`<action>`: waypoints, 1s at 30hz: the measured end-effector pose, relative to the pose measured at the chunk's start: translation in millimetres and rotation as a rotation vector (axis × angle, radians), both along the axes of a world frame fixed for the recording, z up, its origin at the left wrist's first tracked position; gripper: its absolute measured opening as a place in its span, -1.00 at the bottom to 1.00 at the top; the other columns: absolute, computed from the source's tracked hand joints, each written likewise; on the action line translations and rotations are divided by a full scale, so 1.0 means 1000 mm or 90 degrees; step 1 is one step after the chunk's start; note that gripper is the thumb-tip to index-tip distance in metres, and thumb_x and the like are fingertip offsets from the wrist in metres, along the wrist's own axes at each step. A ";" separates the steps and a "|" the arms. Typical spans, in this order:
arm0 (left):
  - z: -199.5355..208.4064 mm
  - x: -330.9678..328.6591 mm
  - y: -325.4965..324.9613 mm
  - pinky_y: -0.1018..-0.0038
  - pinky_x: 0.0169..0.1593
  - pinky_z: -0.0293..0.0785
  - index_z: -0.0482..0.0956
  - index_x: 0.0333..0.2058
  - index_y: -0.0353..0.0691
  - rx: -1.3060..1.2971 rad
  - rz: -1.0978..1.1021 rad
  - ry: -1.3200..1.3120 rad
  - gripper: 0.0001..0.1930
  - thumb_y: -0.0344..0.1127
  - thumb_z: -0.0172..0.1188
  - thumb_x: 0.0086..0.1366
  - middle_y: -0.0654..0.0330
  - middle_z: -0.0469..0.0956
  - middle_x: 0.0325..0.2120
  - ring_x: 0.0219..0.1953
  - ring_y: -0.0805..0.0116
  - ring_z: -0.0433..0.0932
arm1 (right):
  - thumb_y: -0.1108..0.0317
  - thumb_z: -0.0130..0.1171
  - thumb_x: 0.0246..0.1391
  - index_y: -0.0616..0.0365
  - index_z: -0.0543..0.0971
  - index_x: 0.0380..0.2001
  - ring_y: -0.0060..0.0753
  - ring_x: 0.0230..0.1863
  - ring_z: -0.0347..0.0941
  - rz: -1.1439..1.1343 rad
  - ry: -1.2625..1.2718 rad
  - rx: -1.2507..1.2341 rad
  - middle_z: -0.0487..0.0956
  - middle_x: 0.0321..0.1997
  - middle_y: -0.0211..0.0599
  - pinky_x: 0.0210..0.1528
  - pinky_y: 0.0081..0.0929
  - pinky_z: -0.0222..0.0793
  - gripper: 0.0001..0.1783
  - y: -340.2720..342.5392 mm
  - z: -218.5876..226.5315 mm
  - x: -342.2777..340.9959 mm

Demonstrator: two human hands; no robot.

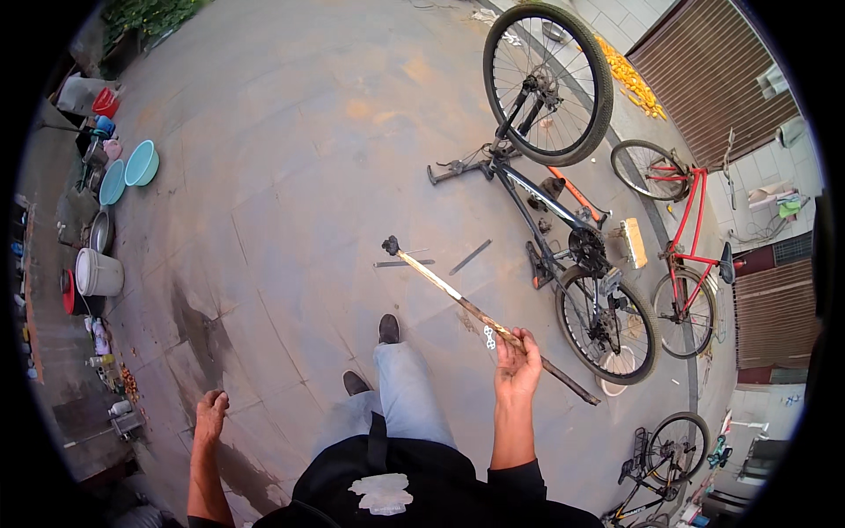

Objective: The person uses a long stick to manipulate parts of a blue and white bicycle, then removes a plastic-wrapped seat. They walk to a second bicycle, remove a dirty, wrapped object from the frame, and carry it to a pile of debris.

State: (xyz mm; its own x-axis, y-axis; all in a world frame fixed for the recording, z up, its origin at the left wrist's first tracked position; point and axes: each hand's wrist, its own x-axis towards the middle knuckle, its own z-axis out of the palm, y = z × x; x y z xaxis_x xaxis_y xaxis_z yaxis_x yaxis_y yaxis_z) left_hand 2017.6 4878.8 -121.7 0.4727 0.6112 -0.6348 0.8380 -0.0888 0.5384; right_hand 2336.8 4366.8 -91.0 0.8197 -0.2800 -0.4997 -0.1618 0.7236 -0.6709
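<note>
My right hand point(518, 368) is closed around a long wooden stick point(453, 293), gripping it toward its near right end. The stick is pale at the far half and darker near my hand; a black clump point(390, 246) sits on its far left tip. Low on the left hangs my left hand point(209, 417), empty, its fingers loosely bent and apart. Beyond the stick, a black bicycle point(546, 198) stands upside down, wheels up. Two dark flat bars, one of them a short strip point(471, 257), lie on the ground near the clump. A small white metal piece point(489, 338) shows beside the stick.
A red bicycle point(691, 216) stands to the right, another dark bicycle point(656, 471) at lower right. A yellowish block point(633, 243) lies by the upturned bicycle. Blue basins point(142, 164) and a white bucket point(99, 273) line the left. Yellow corn cobs point(627, 75) lie by the far wall.
</note>
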 end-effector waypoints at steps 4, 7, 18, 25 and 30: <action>-0.010 0.125 0.008 0.37 -0.02 0.42 0.51 -0.06 -0.42 0.022 -0.114 0.001 -0.53 -0.10 0.10 0.23 -0.04 0.59 -0.21 -0.13 0.18 0.55 | 0.41 0.06 0.11 0.25 0.47 -0.20 -0.24 -0.10 0.50 -0.002 -0.005 0.044 0.54 -0.22 -0.22 0.10 -0.21 0.46 -0.80 0.054 -0.029 0.088; 0.000 0.206 0.002 0.34 0.09 0.39 0.51 -0.04 -0.42 0.023 -0.197 0.068 -0.52 -0.12 0.13 0.22 -0.11 0.55 -0.08 0.01 0.12 0.52 | 0.42 0.05 0.11 0.24 0.48 -0.20 -0.22 -0.11 0.51 0.009 0.019 0.073 0.55 -0.23 -0.22 0.09 -0.20 0.46 -0.81 0.098 -0.036 0.166; 0.040 0.538 0.044 0.34 0.16 0.33 0.45 0.06 -0.33 -0.167 -0.217 -0.046 -0.51 -0.09 0.12 0.28 -0.01 0.49 0.03 0.10 0.15 0.45 | 0.43 0.03 0.13 0.24 0.47 -0.19 -0.14 -0.07 0.51 0.141 0.017 0.191 0.55 -0.20 -0.20 0.08 -0.16 0.46 -0.81 0.290 -0.013 0.412; 0.036 0.797 0.111 0.32 0.25 0.19 0.44 0.09 -0.29 -0.311 -0.314 -0.170 -0.52 -0.07 0.05 0.34 0.05 0.45 0.09 0.19 0.23 0.33 | 0.41 0.06 0.13 0.25 0.49 -0.22 -0.18 -0.08 0.51 0.104 0.019 0.252 0.57 -0.21 -0.21 0.10 -0.15 0.44 -0.82 0.412 -0.008 0.580; 0.054 0.964 0.126 0.33 0.27 0.16 0.39 0.13 -0.33 -0.431 -0.223 -0.241 -0.48 -0.06 0.05 0.35 0.04 0.41 0.11 0.22 0.21 0.30 | 0.41 0.02 0.15 0.23 0.48 -0.20 -0.20 -0.05 0.50 0.078 0.007 0.256 0.56 -0.19 -0.22 0.11 -0.17 0.45 -0.82 0.458 0.000 0.684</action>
State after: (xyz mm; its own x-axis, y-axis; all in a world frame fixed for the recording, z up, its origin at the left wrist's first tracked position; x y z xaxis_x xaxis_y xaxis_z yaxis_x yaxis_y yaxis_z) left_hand 2981.3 5004.8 -67.5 0.8178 -0.0641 -0.5719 0.5750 0.1322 0.8074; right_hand 3020.6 4825.3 -91.2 0.8285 0.0377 -0.5587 -0.2683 0.9024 -0.3371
